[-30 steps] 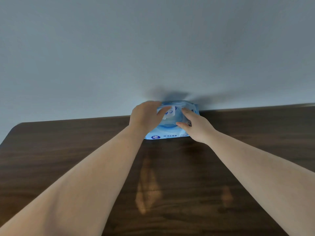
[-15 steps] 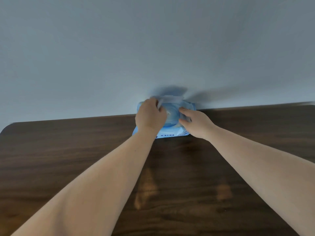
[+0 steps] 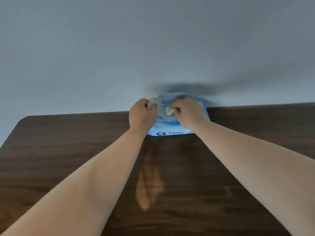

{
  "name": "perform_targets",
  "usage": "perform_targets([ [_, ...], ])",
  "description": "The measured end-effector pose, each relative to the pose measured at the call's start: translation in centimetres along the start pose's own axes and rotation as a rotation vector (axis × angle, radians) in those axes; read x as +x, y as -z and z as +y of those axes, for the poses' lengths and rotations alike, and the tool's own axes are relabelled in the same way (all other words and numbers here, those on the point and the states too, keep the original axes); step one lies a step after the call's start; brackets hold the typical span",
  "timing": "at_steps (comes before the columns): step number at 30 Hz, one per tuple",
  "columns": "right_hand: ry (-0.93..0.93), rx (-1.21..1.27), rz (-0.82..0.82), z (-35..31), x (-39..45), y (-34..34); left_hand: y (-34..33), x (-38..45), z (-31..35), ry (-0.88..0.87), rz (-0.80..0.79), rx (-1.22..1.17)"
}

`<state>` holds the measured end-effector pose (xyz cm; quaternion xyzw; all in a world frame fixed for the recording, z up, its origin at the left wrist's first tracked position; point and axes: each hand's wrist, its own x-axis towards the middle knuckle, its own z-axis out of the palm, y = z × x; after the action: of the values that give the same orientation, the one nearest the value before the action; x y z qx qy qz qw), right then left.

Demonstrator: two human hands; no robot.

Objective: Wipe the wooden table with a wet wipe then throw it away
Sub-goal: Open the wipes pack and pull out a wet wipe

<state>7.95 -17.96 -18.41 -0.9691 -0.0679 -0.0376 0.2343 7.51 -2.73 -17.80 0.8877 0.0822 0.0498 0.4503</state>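
A blue pack of wet wipes lies at the far edge of the dark wooden table, against the wall. My left hand grips the pack's clear flip lid, which is swung open to the left. My right hand pinches the white wet wipe that sticks out of the pack's opening. Both forearms reach across the table from the near side.
A plain grey-blue wall rises right behind the table's far edge. The table's far left corner is rounded. A pale glare patch shows on the wood between my arms.
The lid has come open, held by my left hand. My right hand has moved from the pack's side onto the opening and pinched the white wipe.
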Motion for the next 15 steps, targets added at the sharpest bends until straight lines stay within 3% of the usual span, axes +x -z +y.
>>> perform_targets([
  [5, -0.341, 0.652, 0.176, 0.0, -0.1, 2.6, -0.2, 0.1, -0.2, 0.032, -0.036, 0.05],
  [7, -0.395, 0.779, 0.107, 0.1, -0.9, 3.7, -0.2, -0.3, 0.2, 0.027, -0.032, 0.014],
  [12, -0.476, 0.94, -0.214, 0.5, -3.0, 4.7, 0.4, -1.7, 1.2, -0.245, 0.041, 0.07],
  [15, -0.481, 0.92, -0.27, 0.5, -3.5, 4.9, 1.1, -2.9, 1.8, -0.219, 0.021, 0.019],
])
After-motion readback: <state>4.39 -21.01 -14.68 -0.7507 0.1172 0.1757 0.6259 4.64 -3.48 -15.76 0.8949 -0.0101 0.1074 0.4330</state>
